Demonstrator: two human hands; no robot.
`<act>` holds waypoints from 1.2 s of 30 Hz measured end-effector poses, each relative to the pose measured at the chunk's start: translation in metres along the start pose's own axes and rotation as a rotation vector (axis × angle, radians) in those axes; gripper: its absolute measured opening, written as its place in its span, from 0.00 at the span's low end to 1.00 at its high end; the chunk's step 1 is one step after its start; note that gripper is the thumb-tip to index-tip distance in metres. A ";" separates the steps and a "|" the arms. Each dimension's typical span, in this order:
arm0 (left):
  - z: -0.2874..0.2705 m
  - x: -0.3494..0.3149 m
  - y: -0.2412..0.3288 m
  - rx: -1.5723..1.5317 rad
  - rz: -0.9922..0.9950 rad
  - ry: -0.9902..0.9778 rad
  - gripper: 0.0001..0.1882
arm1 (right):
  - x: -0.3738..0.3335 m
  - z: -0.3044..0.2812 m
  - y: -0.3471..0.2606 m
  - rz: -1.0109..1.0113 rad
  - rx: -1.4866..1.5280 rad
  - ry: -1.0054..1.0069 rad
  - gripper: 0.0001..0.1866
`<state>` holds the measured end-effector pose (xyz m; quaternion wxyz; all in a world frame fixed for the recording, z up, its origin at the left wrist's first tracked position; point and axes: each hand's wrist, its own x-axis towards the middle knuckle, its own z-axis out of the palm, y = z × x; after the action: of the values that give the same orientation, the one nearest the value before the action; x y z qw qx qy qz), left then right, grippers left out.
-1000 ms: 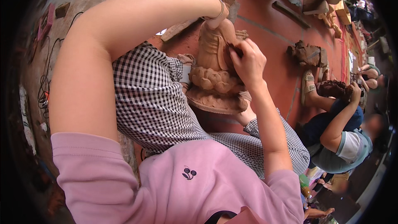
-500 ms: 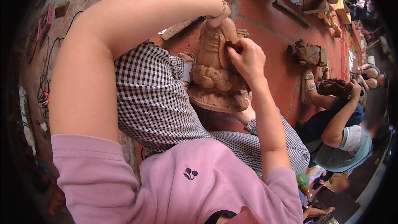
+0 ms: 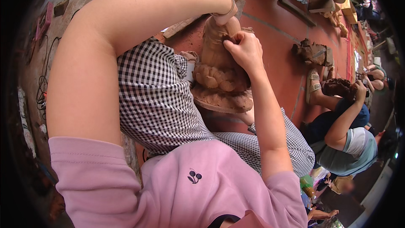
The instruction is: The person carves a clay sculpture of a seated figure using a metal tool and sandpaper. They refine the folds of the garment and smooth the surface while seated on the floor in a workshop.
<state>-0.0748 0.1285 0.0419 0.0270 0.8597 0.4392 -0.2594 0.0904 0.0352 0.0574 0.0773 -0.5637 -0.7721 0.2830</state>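
A brown carved wooden statue (image 3: 213, 52) stands between my legs, its robed body rising from a lotus-petal base. My left arm bends over it from above. At the statue's top, my left hand (image 3: 224, 18) rests against it; the fingers are hidden behind the wrist and the carving. My right hand (image 3: 247, 50) is closed in a pinch at the statue's right front. A small dark brown piece (image 3: 230, 39), flat and possibly sandpaper, shows between its fingertips and touches the carved robe.
Red floor tiles (image 3: 270, 50) surround the statue. A rough wood block (image 3: 313, 54) lies to the right, and a long wooden strip (image 3: 296, 12) beyond it. At the right sits another person (image 3: 344, 143) holding a dark carved piece (image 3: 337, 88). Black cable (image 3: 43, 86) is at the left.
My right hand has moved slightly up and left along the statue with the dark piece. The statue has turned or tilted a little, and my left arm has shifted slightly.
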 end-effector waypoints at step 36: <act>0.012 -0.002 0.005 0.009 -0.064 0.062 0.16 | -0.006 -0.020 0.012 -0.021 -0.048 -0.239 0.12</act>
<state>-0.0773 0.1205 0.0321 0.0009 0.8529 0.4660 -0.2355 0.1113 0.0392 0.0693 -0.0260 -0.5197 -0.7880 0.3290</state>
